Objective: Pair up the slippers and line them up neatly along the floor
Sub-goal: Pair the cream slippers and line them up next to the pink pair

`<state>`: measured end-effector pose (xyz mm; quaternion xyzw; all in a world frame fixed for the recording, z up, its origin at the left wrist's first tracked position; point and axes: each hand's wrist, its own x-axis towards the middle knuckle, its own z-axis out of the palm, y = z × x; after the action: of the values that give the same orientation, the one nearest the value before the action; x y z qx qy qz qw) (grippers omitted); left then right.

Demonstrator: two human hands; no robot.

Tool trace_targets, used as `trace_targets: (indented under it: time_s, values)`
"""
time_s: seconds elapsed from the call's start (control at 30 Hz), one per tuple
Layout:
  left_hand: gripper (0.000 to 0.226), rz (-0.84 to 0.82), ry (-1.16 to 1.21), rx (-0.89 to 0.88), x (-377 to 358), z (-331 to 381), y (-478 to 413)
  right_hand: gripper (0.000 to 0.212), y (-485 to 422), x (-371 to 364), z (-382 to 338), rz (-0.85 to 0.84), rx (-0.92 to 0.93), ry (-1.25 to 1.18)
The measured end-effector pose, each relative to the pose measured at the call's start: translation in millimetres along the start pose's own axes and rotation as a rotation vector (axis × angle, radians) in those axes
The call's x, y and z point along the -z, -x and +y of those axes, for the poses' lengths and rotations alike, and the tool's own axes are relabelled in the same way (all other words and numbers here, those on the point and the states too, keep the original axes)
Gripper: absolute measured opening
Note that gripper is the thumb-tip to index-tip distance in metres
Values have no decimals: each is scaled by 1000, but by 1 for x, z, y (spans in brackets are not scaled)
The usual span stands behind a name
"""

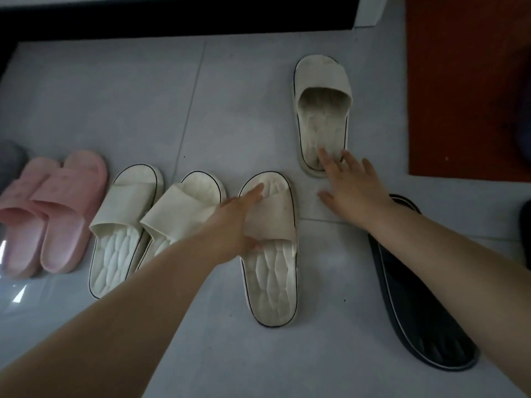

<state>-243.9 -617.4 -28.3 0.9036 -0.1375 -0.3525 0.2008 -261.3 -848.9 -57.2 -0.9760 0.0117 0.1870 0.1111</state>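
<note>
Pink pair [54, 214] and white pair [143, 225] already ranked on the floor [115, 96], third white slipper [270, 268] in line with left hand [232, 225] grip clenched round its strap, its mate [321, 110] farther off, out of line, right hand [353, 188] grip released with spread fingertips touching the heel, dark slipper [416, 311] still unpaired.

the floor [115, 96] is smooth grey tile with a faint sheen, glossier at lower left. the pink slippers [66, 202] look like soft matt foam. the cream pair [120, 234] and the centre cream slipper [273, 277] look like matt moulded plastic with faceted insoles. the upper cream slipper [321, 81] is grimy inside. the dark slipper [425, 320] looks like matt rubber. the red mat [465, 96] is matt.
</note>
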Motion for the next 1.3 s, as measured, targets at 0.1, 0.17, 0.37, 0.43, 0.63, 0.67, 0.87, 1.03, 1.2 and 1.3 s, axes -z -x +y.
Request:
trace_targets:
  time_s: [0.1, 0.17, 0.37, 0.43, 0.63, 0.67, 0.87, 1.03, 1.2, 1.3]
  values:
    - [106, 8, -11, -6, 5, 0, 2, 80, 45, -5, -5, -95, 47, 29]
    - [104, 17, -39, -16, 7, 0, 3, 84, 83, -17, -10, -108, 91, 89]
    - [101, 9, -73, -42, 7, -2, 6, 111, 180, -64, -26, -132, 152, 74]
    - [100, 3, -53, -43, 7, -3, 7, 119, 199, -73, -32, -171, 138, 18]
    - [95, -10, -63, -86, 10, 3, 11, 108, 222, -83, -45, -228, 119, -122]
    - [93, -15, -67, -96, 10, 5, 13, 96, 223, -78, -50, -241, 118, -219]
    - [98, 10, -117, -110, 3, 16, 25, 84, 226, -38, -53, -357, 99, -386]
    - [97, 29, -78, -192, -14, 42, 58, 86, 262, 31, -21, -188, -161, -572]
    - [96, -85, 74, -346, -20, 87, 81, 74, 322, 60, 10, -150, -390, -578]
    - [78, -114, 68, -456, -29, 116, 79, 65, 339, 44, 40, -238, -417, -495]
